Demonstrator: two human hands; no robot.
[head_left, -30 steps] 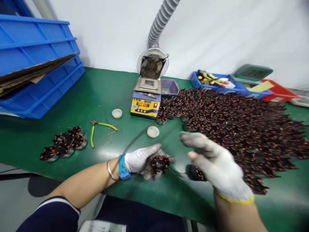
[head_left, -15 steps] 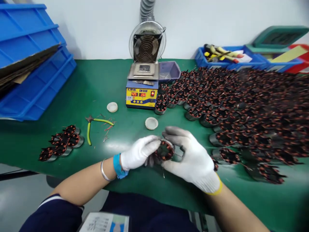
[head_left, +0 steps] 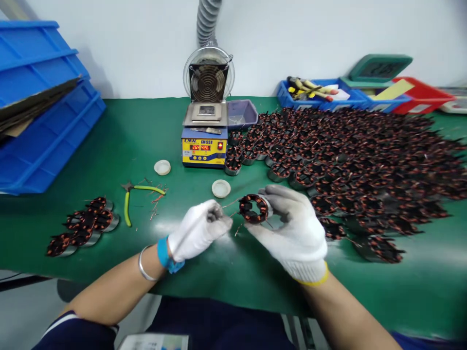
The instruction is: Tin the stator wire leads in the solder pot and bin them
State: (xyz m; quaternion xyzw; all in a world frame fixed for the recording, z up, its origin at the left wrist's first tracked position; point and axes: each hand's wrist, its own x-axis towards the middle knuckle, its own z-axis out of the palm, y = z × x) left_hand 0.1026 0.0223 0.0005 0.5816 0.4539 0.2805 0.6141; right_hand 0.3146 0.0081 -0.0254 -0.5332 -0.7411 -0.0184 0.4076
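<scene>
My right hand (head_left: 292,223), in a white glove, grips a round metal-sided stator (head_left: 253,209) with orange-brown windings, its open face turned up and left. Thin wires stick out from its left side and underside. Just left of it is my gloved left hand (head_left: 202,228), thumb and fingertips pinched together near the wire ends; whether a wire lies between them is too small to tell. Green-handled cutters (head_left: 127,201) lie open on the table beside wire scraps (head_left: 156,204). A small white dish (head_left: 221,188) sits above my hands.
Many stators (head_left: 350,155) cover the right side; a small group (head_left: 82,226) stands at left. A yellow-blue solder pot (head_left: 204,150) stands at the back by a purple tray (head_left: 242,114). Blue crates (head_left: 54,141) fill the left, and a second dish (head_left: 162,167) lies nearer the middle.
My left hand has come off the stator and moved left, its fingers now pinched. The stator stays in my right hand, its face showing more fully. The camera view has shifted slightly.
</scene>
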